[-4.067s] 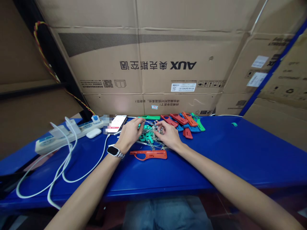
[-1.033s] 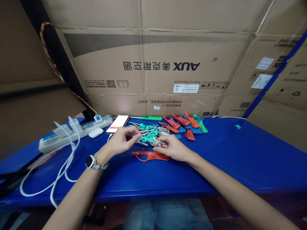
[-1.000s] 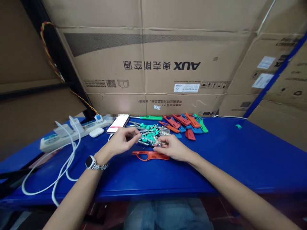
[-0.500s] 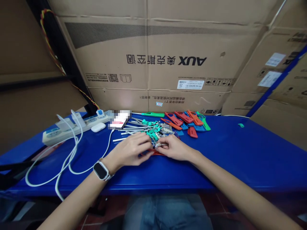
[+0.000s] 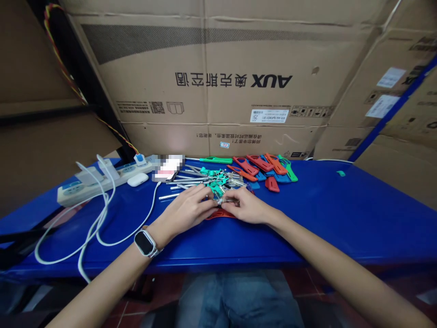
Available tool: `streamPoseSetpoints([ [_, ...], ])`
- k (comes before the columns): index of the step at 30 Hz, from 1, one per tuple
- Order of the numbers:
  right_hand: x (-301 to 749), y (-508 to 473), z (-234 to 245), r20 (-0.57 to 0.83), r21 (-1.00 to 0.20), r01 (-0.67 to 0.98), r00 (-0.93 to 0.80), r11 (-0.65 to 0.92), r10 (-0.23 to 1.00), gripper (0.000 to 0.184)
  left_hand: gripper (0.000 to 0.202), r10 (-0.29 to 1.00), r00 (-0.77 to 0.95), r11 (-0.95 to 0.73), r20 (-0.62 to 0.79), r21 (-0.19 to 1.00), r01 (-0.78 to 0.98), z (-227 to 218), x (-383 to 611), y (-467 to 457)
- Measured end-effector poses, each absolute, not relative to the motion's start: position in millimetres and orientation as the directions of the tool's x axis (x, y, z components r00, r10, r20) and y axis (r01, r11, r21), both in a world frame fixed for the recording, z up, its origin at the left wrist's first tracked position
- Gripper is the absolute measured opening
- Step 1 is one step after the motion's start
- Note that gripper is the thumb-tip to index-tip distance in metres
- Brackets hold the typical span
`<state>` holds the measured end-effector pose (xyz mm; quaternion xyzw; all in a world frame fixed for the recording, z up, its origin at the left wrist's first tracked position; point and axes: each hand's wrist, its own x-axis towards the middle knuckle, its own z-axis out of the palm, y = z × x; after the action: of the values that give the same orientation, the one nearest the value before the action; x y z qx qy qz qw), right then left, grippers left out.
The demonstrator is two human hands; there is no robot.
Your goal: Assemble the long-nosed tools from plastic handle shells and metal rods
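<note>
Both bare hands work close together over a blue table, just in front of a heap of loose lighter parts. The thumb and fingers of the right hand pinch a small clear and metallic part, which sits between the two hands. The left hand has its fingers bent and their tips right beside that part; its own fingers hide the rest, so I cannot tell whether it grips anything. Beneath the fingertips, an orange-red lighter shell half lies on the table, partly covered by both hands. Behind them, the heap holds turquoise plastic pieces, silver metal tubes pointing mostly leftward, and clear parts. A green lighter shell with a metal rod lies behind the heap. To the right, red shells, an orange shell, blue shells and another green shell overlap, with a short red piece at their near edge. To the left lie a phone, partly blurred, a white earbud case and a power strip. A smartwatch circles the left wrist.
</note>
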<state>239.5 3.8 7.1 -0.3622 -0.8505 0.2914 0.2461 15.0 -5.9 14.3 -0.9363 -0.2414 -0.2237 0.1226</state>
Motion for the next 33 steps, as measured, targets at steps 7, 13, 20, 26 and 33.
streamPoseSetpoints([
  [7,235,-2,10,0.255,-0.518,0.599,-0.572,0.610,0.779,0.020,0.020,0.499,0.776,-0.828,0.385,-0.052,0.558,11,7,-16],
  [13,233,-5,5,0.262,-0.452,0.623,-0.591,0.638,0.763,0.012,0.025,0.502,0.783,-0.836,0.368,-0.027,0.548,6,10,-18],
  [20,234,-6,6,0.254,-0.459,0.620,-0.594,0.636,0.763,0.011,0.028,0.513,0.786,-0.856,0.345,0.133,0.500,4,9,-16],
  [26,237,-7,0,0.273,-0.403,0.602,-0.640,0.690,0.718,0.015,0.025,0.525,0.779,-0.851,0.343,0.237,0.469,2,7,-16],
  [33,236,-5,-8,0.281,-0.326,0.605,-0.672,0.726,0.686,0.018,0.025,0.536,0.782,-0.844,0.320,0.200,0.497,2,10,-19],
])
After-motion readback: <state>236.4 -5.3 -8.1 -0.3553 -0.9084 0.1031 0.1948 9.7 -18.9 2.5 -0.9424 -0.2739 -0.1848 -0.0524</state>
